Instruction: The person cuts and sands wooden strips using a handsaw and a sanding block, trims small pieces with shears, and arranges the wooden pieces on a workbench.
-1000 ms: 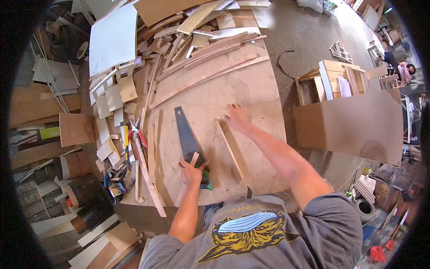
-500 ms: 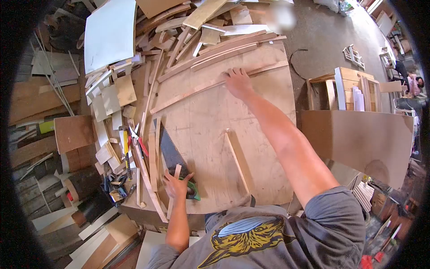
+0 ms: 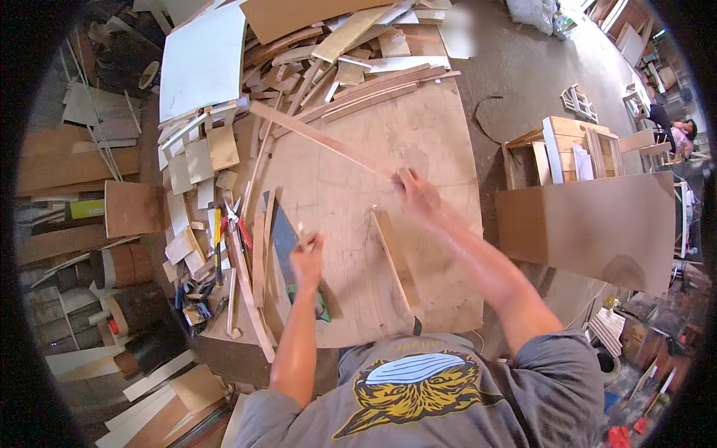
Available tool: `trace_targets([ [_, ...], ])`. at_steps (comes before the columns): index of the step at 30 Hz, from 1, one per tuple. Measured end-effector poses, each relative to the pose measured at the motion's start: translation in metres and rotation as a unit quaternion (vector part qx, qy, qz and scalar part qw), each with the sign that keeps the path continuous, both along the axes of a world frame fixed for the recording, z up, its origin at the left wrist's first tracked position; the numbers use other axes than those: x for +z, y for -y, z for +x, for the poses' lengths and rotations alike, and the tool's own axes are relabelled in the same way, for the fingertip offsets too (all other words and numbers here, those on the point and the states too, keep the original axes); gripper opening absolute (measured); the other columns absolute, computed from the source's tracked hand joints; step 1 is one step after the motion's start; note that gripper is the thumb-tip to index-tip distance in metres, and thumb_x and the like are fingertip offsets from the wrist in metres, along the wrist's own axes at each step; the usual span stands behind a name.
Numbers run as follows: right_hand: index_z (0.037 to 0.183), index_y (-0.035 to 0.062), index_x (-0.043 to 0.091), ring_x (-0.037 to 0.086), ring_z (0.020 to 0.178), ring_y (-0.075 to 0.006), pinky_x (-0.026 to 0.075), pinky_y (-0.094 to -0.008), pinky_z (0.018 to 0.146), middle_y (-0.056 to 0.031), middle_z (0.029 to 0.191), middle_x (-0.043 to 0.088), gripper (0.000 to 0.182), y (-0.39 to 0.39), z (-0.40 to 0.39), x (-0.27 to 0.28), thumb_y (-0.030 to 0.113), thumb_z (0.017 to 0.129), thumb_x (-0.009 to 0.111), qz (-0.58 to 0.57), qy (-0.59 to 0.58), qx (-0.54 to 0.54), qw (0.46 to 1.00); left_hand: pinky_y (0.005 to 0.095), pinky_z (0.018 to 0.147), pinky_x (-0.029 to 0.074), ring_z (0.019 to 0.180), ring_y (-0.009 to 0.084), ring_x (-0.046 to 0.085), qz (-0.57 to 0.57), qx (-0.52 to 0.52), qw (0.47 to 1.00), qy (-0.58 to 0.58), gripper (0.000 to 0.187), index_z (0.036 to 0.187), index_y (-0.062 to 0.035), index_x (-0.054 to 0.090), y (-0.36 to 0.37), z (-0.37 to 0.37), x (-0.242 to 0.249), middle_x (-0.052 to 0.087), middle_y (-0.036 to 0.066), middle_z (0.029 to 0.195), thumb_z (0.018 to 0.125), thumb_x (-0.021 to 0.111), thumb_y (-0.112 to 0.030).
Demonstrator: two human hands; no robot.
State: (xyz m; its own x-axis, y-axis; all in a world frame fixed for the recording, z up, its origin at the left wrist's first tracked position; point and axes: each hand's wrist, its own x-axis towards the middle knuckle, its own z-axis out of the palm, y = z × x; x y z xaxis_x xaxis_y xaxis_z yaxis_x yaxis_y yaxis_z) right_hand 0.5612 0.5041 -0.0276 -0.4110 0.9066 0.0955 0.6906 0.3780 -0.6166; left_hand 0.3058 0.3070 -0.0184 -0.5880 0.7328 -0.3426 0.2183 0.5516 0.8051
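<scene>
My right hand (image 3: 418,196) is closed on one end of a long thin wood strip (image 3: 321,140), which slants up to the left across the plywood tabletop (image 3: 448,157). My left hand (image 3: 306,259) is over the handsaw, its fingers closed on a short wood piece (image 3: 302,228) whose tip pokes out above them. Beneath that hand lies the handsaw (image 3: 284,237), dark blade pointing away and green handle (image 3: 320,308) nearer me. To the right of the saw, a short board (image 3: 392,257) rests on the tabletop.
Several strips (image 3: 373,95) lie along the far edge, before a heap of offcuts (image 3: 351,52). Red-handled pliers (image 3: 237,220) and a yellow-handled tool (image 3: 217,231) sit at the left. A large brown panel (image 3: 582,224) stands right; another person (image 3: 680,138) is in the distance.
My right hand has drawn the long strip toward me and swung it to slant the other way. My left hand has risen slightly from beside the saw handle and closed on the short wood piece.
</scene>
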Motion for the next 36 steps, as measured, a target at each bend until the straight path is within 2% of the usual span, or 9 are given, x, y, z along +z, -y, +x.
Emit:
trace_targets([
  [3,0.097,0.0036,0.058,0.069,0.078,-0.0361,0.053,-0.0473,0.065,-0.0154,0.090,0.068,0.013,0.062,-0.003,0.014,0.012,0.095,0.067,0.007,-0.102,-0.023,0.994,0.0318,0.091,0.051,0.100,0.0163,0.067,0.070,-0.034,0.995,0.060,0.039,0.127,0.0016,0.069,-0.043,0.056,0.027,0.074,0.012,0.113,0.098,0.071,-0.025],
  [7,0.094,0.0018,0.056,0.067,0.076,-0.0343,0.051,-0.0449,0.064,-0.0173,0.085,0.066,0.016,0.123,-0.006,0.037,0.009,0.093,0.071,-0.071,-0.141,-0.078,0.984,0.0313,0.088,0.052,0.096,0.0145,0.065,0.104,0.014,0.968,0.227,0.038,0.122,0.0055,0.069,-0.064,0.106,0.032,0.073,0.009,0.109,0.099,0.072,-0.024],
  [14,0.095,0.0008,0.055,0.062,0.069,-0.0324,0.048,-0.0427,0.063,-0.0166,0.077,0.061,0.021,0.170,0.011,0.014,0.014,0.095,0.071,-0.114,-0.188,-0.152,0.964,0.0291,0.077,0.051,0.085,0.0121,0.063,0.155,0.025,0.942,0.297,0.029,0.108,0.0057,0.072,-0.037,0.131,-0.002,0.072,0.005,0.092,0.095,0.076,-0.020],
  [18,0.099,0.0025,0.055,0.062,0.073,-0.0322,0.048,-0.0454,0.066,-0.0163,0.080,0.060,0.023,0.172,0.031,-0.014,0.023,0.099,0.067,-0.048,-0.157,-0.212,0.963,0.0330,0.070,0.052,0.078,0.0144,0.065,0.160,0.012,0.977,0.139,0.025,0.098,0.0024,0.075,-0.030,0.108,-0.063,0.074,0.008,0.089,0.091,0.078,-0.021],
  [21,0.098,0.0032,0.054,0.062,0.075,-0.0340,0.049,-0.0484,0.069,-0.0161,0.083,0.061,0.026,0.172,0.058,-0.035,0.028,0.101,0.063,-0.040,-0.094,-0.266,0.959,0.0372,0.071,0.052,0.076,0.0189,0.067,0.037,0.017,0.999,-0.008,0.027,0.097,0.0017,0.075,-0.031,0.096,-0.040,0.074,0.013,0.085,0.092,0.076,-0.025],
  [25,0.098,0.0033,0.055,0.062,0.087,-0.0370,0.049,-0.0511,0.077,-0.0166,0.093,0.062,0.030,0.176,0.083,-0.039,0.033,0.101,0.061,-0.152,0.013,-0.336,0.929,0.0427,0.075,0.053,0.079,0.0303,0.071,0.016,0.014,0.997,-0.071,0.034,0.099,0.0021,0.073,-0.031,0.070,-0.087,0.073,0.020,0.086,0.093,0.075,-0.031],
  [28,0.100,0.0031,0.056,0.059,0.101,-0.0376,0.048,-0.0512,0.084,-0.0169,0.102,0.060,0.033,0.180,0.096,-0.070,0.035,0.099,0.063,-0.087,0.087,-0.334,0.935,0.0450,0.076,0.054,0.080,0.0356,0.071,0.014,-0.017,0.996,-0.089,0.036,0.099,0.0011,0.071,-0.033,0.060,-0.108,0.073,0.021,0.086,0.093,0.075,-0.034],
  [31,0.116,0.0069,0.055,0.057,0.115,-0.0395,0.051,-0.0531,0.089,-0.0188,0.119,0.060,0.037,0.184,0.101,-0.088,0.039,0.099,0.063,-0.108,0.137,-0.337,0.925,0.0487,0.080,0.054,0.088,0.0411,0.071,-0.044,-0.074,0.988,-0.129,0.040,0.104,0.0016,0.068,-0.030,0.059,-0.106,0.073,0.024,0.093,0.092,0.075,-0.035],
  [36,0.125,0.0067,0.053,0.058,0.115,-0.0382,0.051,-0.0519,0.092,-0.0175,0.122,0.056,0.039,0.191,0.105,-0.088,0.032,0.097,0.065,-0.058,0.152,-0.303,0.939,0.0535,0.086,0.052,0.101,0.0464,0.066,-0.123,-0.112,0.963,-0.210,0.049,0.112,0.0026,0.061,-0.017,0.075,-0.071,0.069,0.028,0.106,0.087,0.078,-0.036],
])
